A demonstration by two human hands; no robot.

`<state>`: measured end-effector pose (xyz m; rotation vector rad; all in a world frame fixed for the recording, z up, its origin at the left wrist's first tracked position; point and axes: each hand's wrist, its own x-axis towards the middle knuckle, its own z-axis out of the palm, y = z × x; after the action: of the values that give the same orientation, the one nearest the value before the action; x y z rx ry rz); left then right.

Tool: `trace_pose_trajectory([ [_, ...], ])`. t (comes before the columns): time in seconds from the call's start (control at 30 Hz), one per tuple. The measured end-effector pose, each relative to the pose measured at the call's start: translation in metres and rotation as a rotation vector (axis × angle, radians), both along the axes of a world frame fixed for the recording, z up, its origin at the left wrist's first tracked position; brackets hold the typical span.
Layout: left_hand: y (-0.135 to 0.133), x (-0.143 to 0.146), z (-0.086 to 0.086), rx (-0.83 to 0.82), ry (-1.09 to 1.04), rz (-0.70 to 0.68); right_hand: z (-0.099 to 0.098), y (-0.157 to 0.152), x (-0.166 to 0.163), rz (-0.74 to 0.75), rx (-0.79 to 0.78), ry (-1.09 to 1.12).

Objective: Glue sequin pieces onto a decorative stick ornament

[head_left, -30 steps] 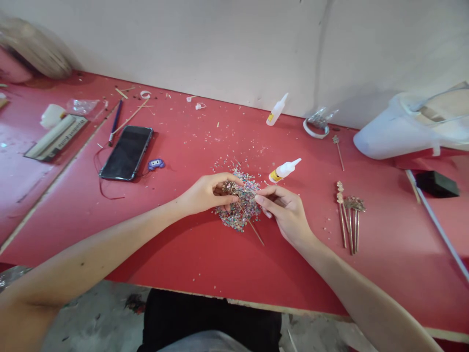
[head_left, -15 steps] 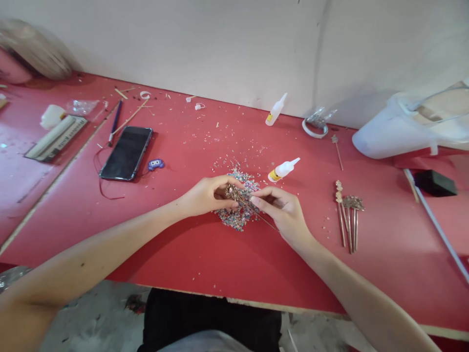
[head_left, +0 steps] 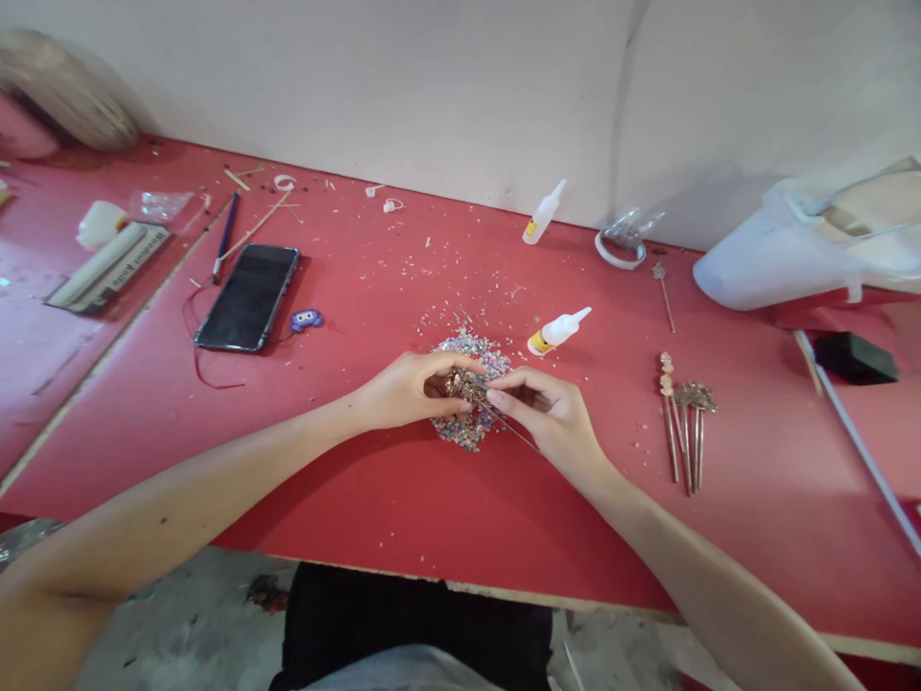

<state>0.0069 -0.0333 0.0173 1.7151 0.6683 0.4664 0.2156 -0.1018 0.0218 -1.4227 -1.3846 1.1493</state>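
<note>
My left hand [head_left: 413,389] curls its thumb and fingers round the ornate gold head of a hairpin [head_left: 460,384]. The hairpin's thin shaft slants down to the right, passing beneath my right hand [head_left: 551,413]. At the edge of the ornament, the thumb and forefinger of my right hand are pinched together; what sits between them is too small to make out. Both hands are over a pile of small shiny multicoloured chips [head_left: 467,440] on the red table [head_left: 374,499]. A white glue bottle [head_left: 554,333] with a yellow label lies just beyond my right hand.
Several finished-looking hairpins [head_left: 691,432] lie at the right, near a white bucket [head_left: 752,250] and a black block [head_left: 856,358]. A second glue bottle [head_left: 545,213] is by the wall. To the left are a phone [head_left: 248,297], a brush [head_left: 226,240] and a knife packet [head_left: 107,269].
The hairpin's head has shifted slightly to the right along with my left hand. My right fingertips have come a little closer to the ornament.
</note>
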Motion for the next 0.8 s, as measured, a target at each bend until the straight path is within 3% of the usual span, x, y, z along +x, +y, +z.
trace_pose_trajectory([
  [0.53,0.0007,0.0002,0.0019,0.004,-0.014,0.019,-0.0002,-0.0005,0.0001,-0.050,-0.016,0.057],
  [0.8,-0.0005,0.0017,0.0005,-0.280,-0.130,0.060,-0.0018,0.0002,0.0014,-0.079,-0.021,0.098],
])
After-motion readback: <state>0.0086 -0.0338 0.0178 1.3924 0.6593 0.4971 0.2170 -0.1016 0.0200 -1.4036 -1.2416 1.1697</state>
